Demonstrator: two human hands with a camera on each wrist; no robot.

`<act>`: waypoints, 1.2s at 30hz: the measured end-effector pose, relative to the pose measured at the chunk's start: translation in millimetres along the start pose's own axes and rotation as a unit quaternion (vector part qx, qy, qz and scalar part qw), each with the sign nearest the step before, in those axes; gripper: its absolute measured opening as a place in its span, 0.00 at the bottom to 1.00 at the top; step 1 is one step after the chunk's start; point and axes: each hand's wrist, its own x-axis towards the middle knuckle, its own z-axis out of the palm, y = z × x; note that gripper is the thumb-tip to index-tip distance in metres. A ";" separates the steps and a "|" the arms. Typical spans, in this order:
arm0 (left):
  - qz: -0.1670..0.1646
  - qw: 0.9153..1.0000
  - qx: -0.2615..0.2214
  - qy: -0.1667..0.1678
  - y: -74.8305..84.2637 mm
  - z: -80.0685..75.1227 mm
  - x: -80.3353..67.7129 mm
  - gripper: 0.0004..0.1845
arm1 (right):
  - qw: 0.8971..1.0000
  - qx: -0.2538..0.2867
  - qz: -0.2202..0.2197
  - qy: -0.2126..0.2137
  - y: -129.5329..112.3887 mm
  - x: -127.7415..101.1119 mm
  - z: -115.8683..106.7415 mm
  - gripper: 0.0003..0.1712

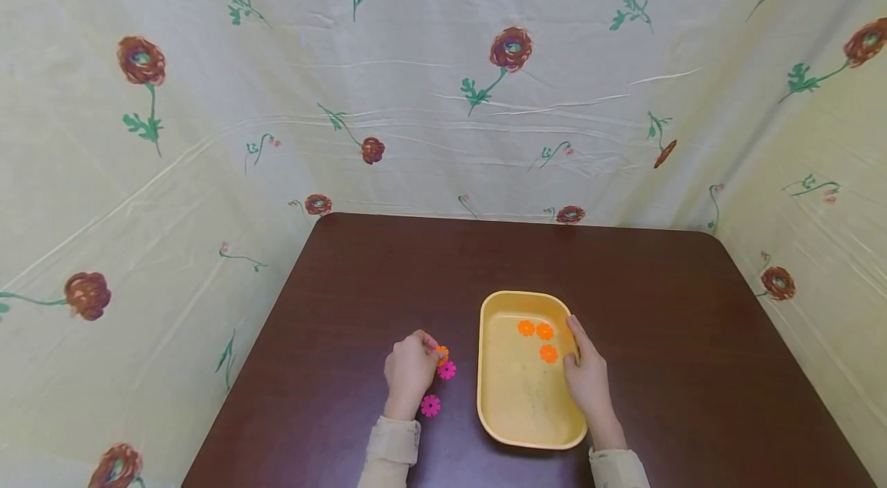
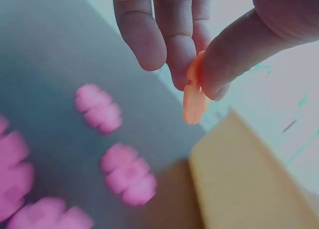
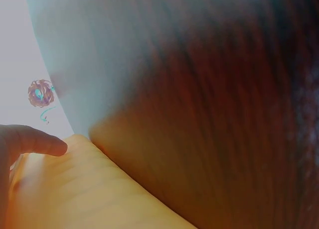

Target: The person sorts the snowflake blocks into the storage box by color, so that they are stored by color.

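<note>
Left hand (image 1: 410,371) pinching a flat, scalloped orange flower disc (image 2: 194,99) between thumb and fingertips, just left of the glossy yellow rounded tray (image 1: 500,403). Right hand (image 1: 587,374) resting on the tray's right rim, fingers relaxed, gripping nothing. Two pink flower discs (image 1: 446,370) lying on the dark brown worktop (image 1: 693,334).

Orange flower disc (image 2: 194,102), pinched, upright

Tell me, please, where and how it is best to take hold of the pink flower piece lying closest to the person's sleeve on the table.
The pink flower piece lies flat on the table, so probably pinch two opposite petals at its rim, coming straight down. The left hand is nearest, but it already pinches an orange flower piece; the right hand rests on the yellow tray.
</note>
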 end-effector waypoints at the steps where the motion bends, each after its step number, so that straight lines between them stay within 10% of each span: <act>1: -0.002 1.000 -0.005 -0.001 3.8 -2.0 2.8 0.09 | 1.000 0.000 -0.002 0.003 0.3 0.0 0.1 0.34; 18: 0.006 0.997 -0.073 -0.013 72.6 -13.1 32.9 0.07 | 1.000 -0.004 -0.007 0.008 2.1 0.9 1.8 0.34; 36: -0.019 0.983 -0.169 -0.067 120.2 37.5 33.5 0.05 | 1.000 -0.004 -0.015 0.011 1.5 1.0 1.5 0.34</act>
